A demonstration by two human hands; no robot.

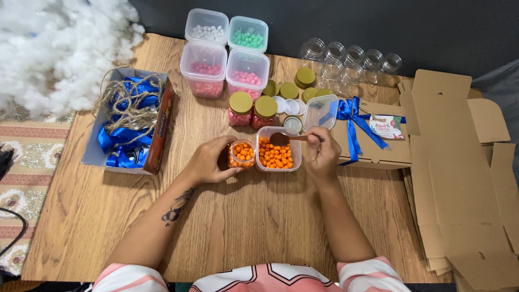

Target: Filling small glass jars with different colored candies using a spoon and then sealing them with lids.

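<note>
While the left hand (208, 162) curls closed around a small clear jar (241, 154) partly filled with orange candies at mid-frame, the right hand (321, 157) pinches a wooden spoon (286, 139) over the open tub of orange candies (277, 151) just beside it. I judge the jar light, rigid, probably slick and breakable, best gripped round its sides. Right of centre lies a brown cardboard box (373, 146) with blue ribbon and a small card tag. Further back stand gold-lidded jars (253, 111), lidded tubs (227, 51) and empty jars (351, 62).
</note>
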